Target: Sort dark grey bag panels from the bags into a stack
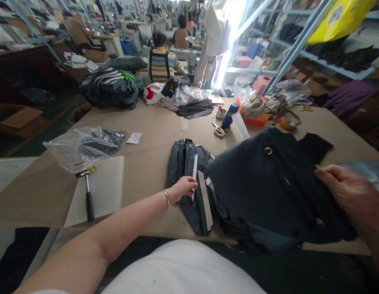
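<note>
My left hand (185,188), with a bracelet at the wrist, is closed in a pinch at a narrow white strip (195,165). The strip lies over a folded stack of dark grey fabric pieces (177,159). Beside it, a beige card strip (205,200) rests on the same stack. At the right, my right hand (345,190) is closed on the edge of a dark fabric panel (250,175). A brass-coloured eyelet (268,151) and a zip pull (319,222) show on this panel. More dark fabric bunches under it, partly hidden.
A hammer (89,196) lies on a white board (111,192) at left, near a clear plastic bag (69,149). Scissors (219,131), a blue bottle (230,116) and an orange box (258,119) stand farther back. A co-worker (163,63) sits beyond the table.
</note>
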A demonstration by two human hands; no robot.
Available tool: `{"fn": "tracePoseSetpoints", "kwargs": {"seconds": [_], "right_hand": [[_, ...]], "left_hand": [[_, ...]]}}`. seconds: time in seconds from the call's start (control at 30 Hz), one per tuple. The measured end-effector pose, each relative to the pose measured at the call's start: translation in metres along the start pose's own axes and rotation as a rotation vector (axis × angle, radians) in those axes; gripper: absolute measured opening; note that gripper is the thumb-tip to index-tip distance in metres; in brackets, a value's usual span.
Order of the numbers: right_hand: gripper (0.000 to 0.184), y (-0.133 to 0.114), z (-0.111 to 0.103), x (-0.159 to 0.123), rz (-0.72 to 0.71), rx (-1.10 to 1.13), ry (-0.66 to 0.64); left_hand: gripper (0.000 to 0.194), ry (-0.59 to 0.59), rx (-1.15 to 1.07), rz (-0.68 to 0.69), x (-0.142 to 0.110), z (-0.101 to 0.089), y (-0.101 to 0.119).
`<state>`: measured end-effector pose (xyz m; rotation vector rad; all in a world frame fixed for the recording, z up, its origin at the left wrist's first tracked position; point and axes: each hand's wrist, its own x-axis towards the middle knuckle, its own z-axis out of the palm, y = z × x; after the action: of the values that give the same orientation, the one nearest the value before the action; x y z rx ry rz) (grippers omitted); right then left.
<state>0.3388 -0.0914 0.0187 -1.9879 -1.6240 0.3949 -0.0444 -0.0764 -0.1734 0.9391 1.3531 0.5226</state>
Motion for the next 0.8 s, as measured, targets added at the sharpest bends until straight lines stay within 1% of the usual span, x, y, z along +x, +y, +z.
{"fn": "tracePoseSetpoints", "kwargs": {"seconds": [0.07, 0.1, 0.13, 0.17, 0.2, 0.23, 0.27, 0.3, 0.33, 0.37, 0.4, 0.43, 0.47, 0.5, 0.53, 0.6, 0.67, 0.7, 0.8], "right_hand": [[0.037, 0.031, -0.008, -0.006, -0.031, -0.205, 0.117], [0.038, 0.039, -0.006, -0.011, -0.072, -0.280, 0.177], [0.039, 0.042, 0.002, -0.018, -0.114, -0.314, 0.227], [0.040, 0.040, 0.014, -0.026, -0.126, -0.300, 0.235], [0.040, 0.034, 0.033, -0.035, -0.110, -0.235, 0.185], [0.038, 0.025, 0.057, -0.046, -0.071, -0.133, 0.090], [0.035, 0.014, 0.085, -0.057, -0.035, 0.011, -0.058], [0.031, 0.004, 0.116, -0.067, -0.033, 0.169, -0.244], [0.030, -0.005, 0.149, -0.077, -0.050, 0.291, -0.391], [0.027, -0.011, 0.182, -0.086, -0.079, 0.371, -0.502], [0.023, -0.015, 0.212, -0.093, -0.067, 0.436, -0.531], [0.019, -0.015, 0.238, -0.099, -0.024, 0.492, -0.535], [0.018, -0.013, 0.260, -0.102, 0.014, 0.514, -0.520], [0.018, -0.009, 0.277, -0.103, 0.062, 0.533, -0.490], [0.019, -0.003, 0.289, -0.103, 0.106, 0.548, -0.462], [0.024, 0.008, 0.302, -0.100, 0.181, 0.584, -0.427], [0.031, 0.015, 0.306, -0.098, 0.248, 0.627, -0.419], [0.036, 0.015, 0.306, -0.097, 0.277, 0.642, -0.422], [0.055, 0.003, 0.304, -0.099, 0.335, 0.684, -0.443]], "left_hand": [[0.018, 0.013, 0.144, -0.069, 0.012, 0.028, -0.022], [0.021, 0.022, 0.213, -0.088, 0.017, 0.040, -0.032], [0.024, 0.036, 0.274, -0.095, 0.023, 0.051, -0.039], [0.027, 0.056, 0.327, -0.092, 0.028, 0.059, -0.044], [0.032, 0.081, 0.370, -0.084, 0.034, 0.066, -0.048], [0.037, 0.111, 0.407, -0.076, 0.039, 0.072, -0.051], [0.042, 0.142, 0.439, -0.073, 0.043, 0.076, -0.053], [0.046, 0.168, 0.465, -0.073, 0.047, 0.079, -0.054], [0.050, 0.187, 0.485, -0.077, 0.051, 0.082, -0.054], [0.052, 0.199, 0.497, -0.080, 0.054, 0.084, -0.054], [0.053, 0.202, 0.500, -0.081, 0.055, 0.085, -0.054], [0.052, 0.197, 0.493, -0.080, 0.055, 0.085, -0.055], [0.049, 0.184, 0.474, -0.081, 0.054, 0.085, -0.055], [0.044, 0.166, 0.446, -0.087, 0.052, 0.084, -0.056], [0.039, 0.144, 0.409, -0.098, 0.049, 0.082, -0.057], [0.028, 0.102, 0.316, -0.134, 0.040, 0.075, -0.057], [0.021, 0.073, 0.217, -0.159, 0.028, 0.066, -0.056], [0.020, 0.062, 0.168, -0.157, 0.022, 0.062, -0.054], [0.025, 0.017, 0.038, -0.103, 0.004, 0.052, -0.046]]}}
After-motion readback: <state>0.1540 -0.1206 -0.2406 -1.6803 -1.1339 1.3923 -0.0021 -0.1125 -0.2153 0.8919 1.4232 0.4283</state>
